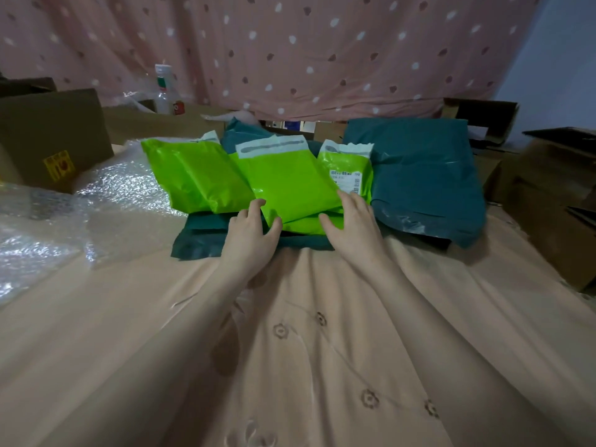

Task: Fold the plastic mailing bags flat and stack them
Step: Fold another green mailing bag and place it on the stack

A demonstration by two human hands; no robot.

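Three bright green mailing bags lie side by side on a dark teal bag [206,240] on the bed. The middle green bag [287,182] has a white sealing strip at its far end. My left hand [251,233] grips its near left corner, thumb against the edge. My right hand [351,221] rests on its near right corner with the fingers spread. Left of it lies another green bag [193,175]; to the right a smaller green bag with a printed label [350,172]. A large dark teal bag [425,179] lies puffed up at the right.
Bubble wrap [96,201] covers the left of the pink bedsheet [290,350]. A cardboard box [51,140] stands at the left and more boxes [554,195] at the right. A plastic bottle [166,91] stands behind, before a dotted pink curtain [290,53].
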